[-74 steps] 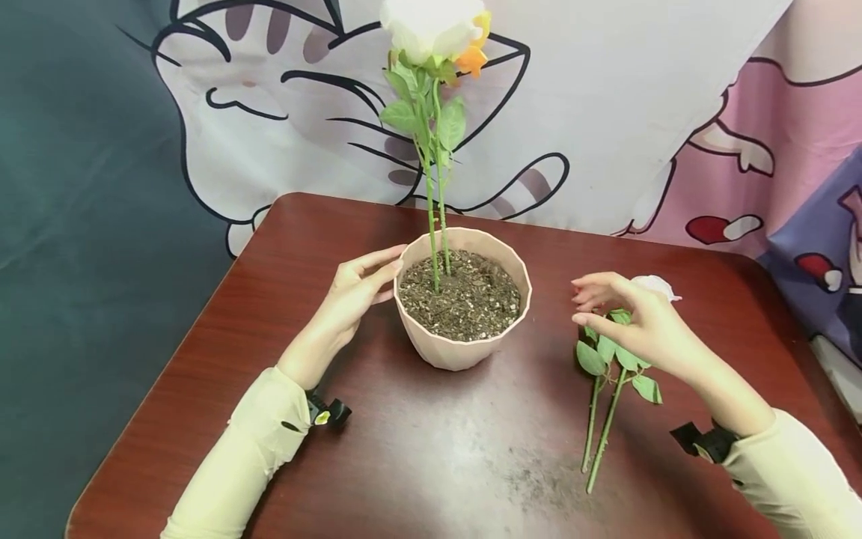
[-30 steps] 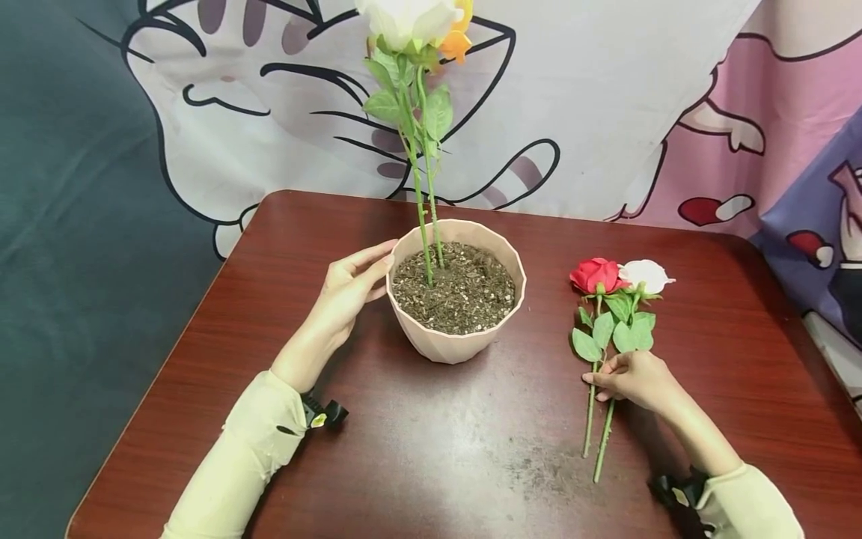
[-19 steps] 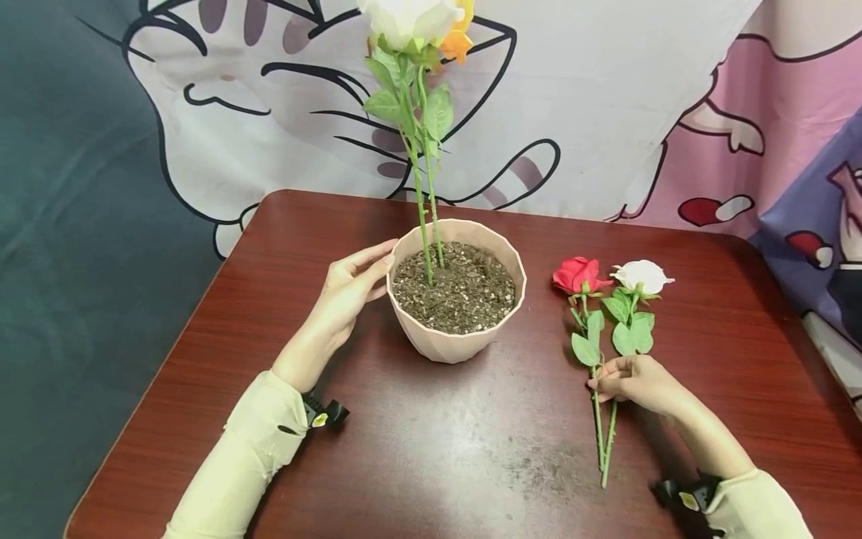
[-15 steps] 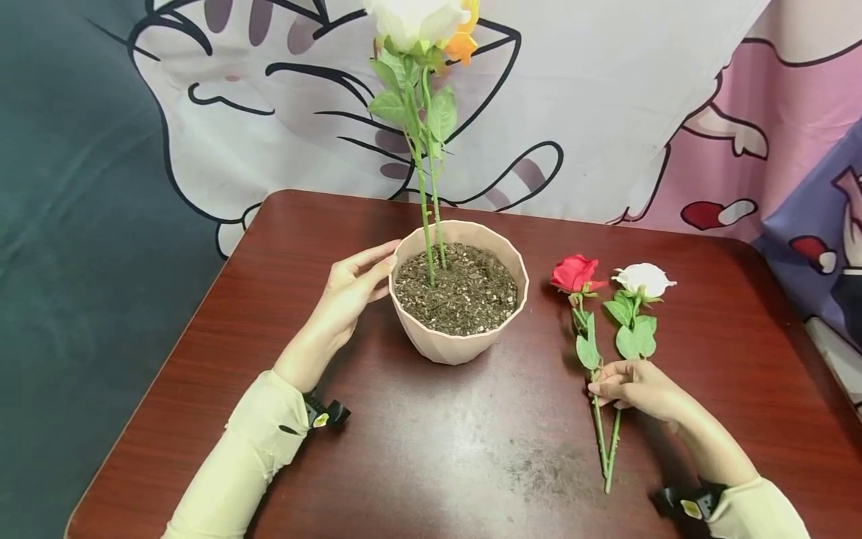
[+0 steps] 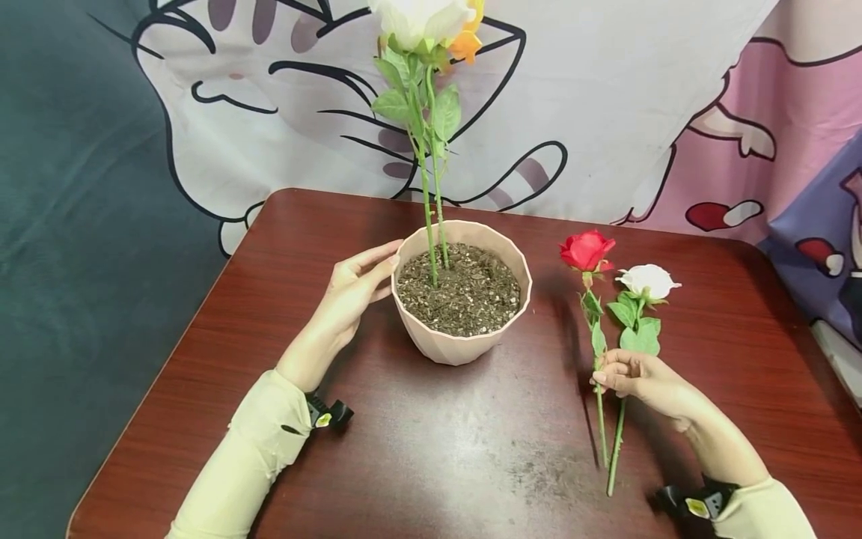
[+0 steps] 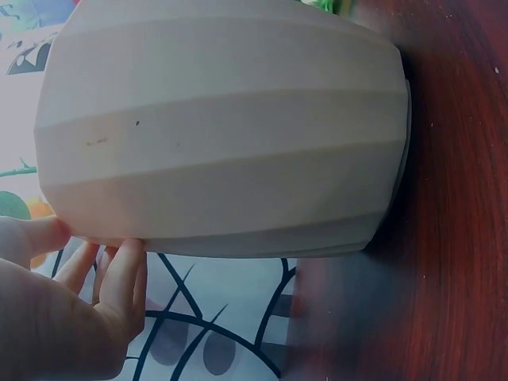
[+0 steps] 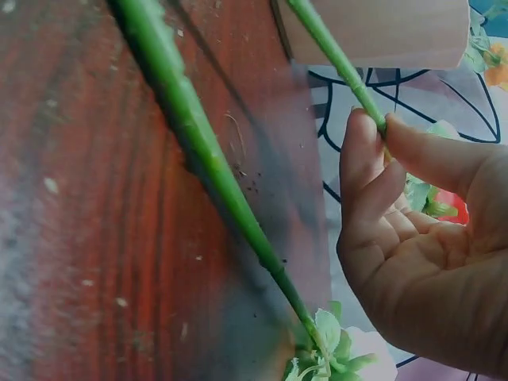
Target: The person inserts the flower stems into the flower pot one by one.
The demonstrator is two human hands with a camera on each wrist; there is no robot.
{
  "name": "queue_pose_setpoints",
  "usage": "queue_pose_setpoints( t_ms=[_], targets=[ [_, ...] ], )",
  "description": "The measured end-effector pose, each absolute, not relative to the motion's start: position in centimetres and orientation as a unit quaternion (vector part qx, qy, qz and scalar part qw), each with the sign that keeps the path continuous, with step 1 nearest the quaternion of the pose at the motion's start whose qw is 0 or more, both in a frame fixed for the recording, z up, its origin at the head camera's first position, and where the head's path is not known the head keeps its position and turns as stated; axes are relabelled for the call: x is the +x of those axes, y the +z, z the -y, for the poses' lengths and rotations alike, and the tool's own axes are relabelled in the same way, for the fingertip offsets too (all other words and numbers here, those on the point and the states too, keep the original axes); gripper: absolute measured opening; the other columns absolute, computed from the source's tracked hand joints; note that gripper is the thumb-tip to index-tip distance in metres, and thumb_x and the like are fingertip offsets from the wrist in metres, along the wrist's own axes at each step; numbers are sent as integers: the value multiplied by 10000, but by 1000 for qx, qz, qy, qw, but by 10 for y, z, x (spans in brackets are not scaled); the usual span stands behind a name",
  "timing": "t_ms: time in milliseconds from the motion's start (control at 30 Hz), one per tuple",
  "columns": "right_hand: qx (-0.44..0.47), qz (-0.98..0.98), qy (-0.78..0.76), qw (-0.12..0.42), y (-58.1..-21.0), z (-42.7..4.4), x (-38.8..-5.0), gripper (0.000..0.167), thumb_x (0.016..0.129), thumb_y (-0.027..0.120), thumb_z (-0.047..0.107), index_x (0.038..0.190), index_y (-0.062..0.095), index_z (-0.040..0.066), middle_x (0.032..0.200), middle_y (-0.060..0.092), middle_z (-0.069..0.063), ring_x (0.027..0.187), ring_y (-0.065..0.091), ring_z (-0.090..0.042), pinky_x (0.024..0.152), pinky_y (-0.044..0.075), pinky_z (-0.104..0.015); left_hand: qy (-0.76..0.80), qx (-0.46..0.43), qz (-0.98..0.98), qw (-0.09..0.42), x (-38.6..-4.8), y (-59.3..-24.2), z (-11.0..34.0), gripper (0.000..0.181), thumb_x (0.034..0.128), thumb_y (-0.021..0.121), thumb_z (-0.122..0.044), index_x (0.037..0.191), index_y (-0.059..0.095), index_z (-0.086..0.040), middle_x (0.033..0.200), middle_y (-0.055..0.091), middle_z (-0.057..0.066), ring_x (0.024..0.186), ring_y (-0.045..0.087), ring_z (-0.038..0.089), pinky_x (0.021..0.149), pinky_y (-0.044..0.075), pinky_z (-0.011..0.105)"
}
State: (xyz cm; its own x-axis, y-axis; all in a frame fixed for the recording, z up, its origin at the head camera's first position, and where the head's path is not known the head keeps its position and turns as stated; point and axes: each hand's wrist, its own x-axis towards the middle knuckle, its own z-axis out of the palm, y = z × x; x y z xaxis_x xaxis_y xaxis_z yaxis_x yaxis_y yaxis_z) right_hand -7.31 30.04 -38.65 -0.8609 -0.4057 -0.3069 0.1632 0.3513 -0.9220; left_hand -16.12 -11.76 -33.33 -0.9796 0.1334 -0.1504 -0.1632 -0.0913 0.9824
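My left hand [image 5: 346, 296] rests against the left side of a pale pink flower pot [image 5: 444, 348]; its thumb touches near the rim and its fingers lie along the outer wall [image 6: 222, 175]. Soil [image 5: 471, 299] fills the pot. Two tall artificial flowers stand in it, a white bloom [image 5: 420, 22] and an orange one [image 5: 466, 43] partly behind. With thumb and fingertips, my right hand [image 5: 640, 382] pinches the stem [image 7: 337, 55] of a red rose [image 5: 586, 251], whose head is raised off the table. A white rose [image 5: 648, 281] lies beside it, its stem [image 7: 210, 151] passing beneath the hand.
Loose soil [image 5: 552, 475] is scattered on the dark red wooden table [image 5: 404, 464] in front of the right hand. Behind the table hangs a cartoon cat curtain [image 5: 606, 97]. Both wrists wear black camera mounts [image 5: 330, 413].
My right hand has come down to the roses, pinched the red rose's stem and lifted its head away from the white one. The left hand stays at the pot.
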Motion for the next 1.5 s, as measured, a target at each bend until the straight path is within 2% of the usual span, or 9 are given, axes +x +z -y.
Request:
queue_pose_setpoints(
  t_ms=[200,333,433,600,700,900,1167,1333,1500],
  targets=[
    [-96,-763,-597,230,-373,-303,-83,56,932,536,29,959,561,71,813,662,69,751,599,-57,640,482,-254,739,-10,-666,102,-162,-333,117,385,928,594,-221,1302,567,-131,1295,540,41,1115,560,137,865,506,293],
    [-104,-750,-622,199,-354,-300,-94,133,926,522,-22,975,580,88,856,689,37,783,634,-53,640,491,-207,739,-9,-666,102,-162,-333,116,390,925,598,-222,1301,567,-123,1301,534,33,1113,561,135,875,502,309],
    [-127,-731,-652,154,-339,-294,-102,190,917,497,-78,986,598,68,893,701,12,820,658,-69,690,504,-176,742,-9,-663,102,-162,-333,117,397,922,603,-225,1303,564,-123,1299,538,46,1103,565,131,857,510,293],
    [-157,-675,-719,52,-311,-273,-113,197,888,486,-153,968,591,-7,901,704,-50,857,668,-129,780,507,-192,743,-16,-662,98,-161,-333,122,398,922,602,-219,1307,561,-125,1288,545,60,1076,573,123,810,523,251],
    [-174,-647,-743,5,-293,-259,-119,185,890,480,-155,959,597,-29,890,699,-65,856,656,-135,779,493,-188,743,-18,-662,97,-161,-333,123,398,927,595,-214,1312,555,-123,1289,541,60,1072,571,119,803,523,243],
    [-228,-635,-735,-68,-259,-232,-126,119,871,521,-147,920,565,-48,861,662,-117,814,631,-187,687,466,-229,742,-19,-663,103,-161,-333,120,400,931,589,-214,1319,549,-128,1297,533,52,1070,568,107,809,519,238],
    [-258,-714,-646,-86,-242,-195,-139,109,868,577,-84,952,582,-15,877,646,-85,868,605,-181,774,477,-217,746,-16,-659,97,-161,-334,117,397,934,582,-197,1318,547,-105,1265,556,67,1023,583,81,800,519,231],
    [-223,-813,-530,-97,-249,-177,-151,120,896,608,52,1012,591,25,918,628,-27,879,583,-135,800,470,-211,743,-16,-662,98,-160,-334,117,390,937,578,-203,1314,551,-108,1279,549,63,1068,572,100,821,516,251],
    [-226,-836,-492,-83,-263,-166,-163,149,907,602,78,1039,580,12,951,616,-37,882,588,-113,809,483,-220,740,-13,-665,98,-160,-334,117,387,938,578,-213,1313,553,-118,1300,537,52,1114,556,122,852,507,276]
  ],
)
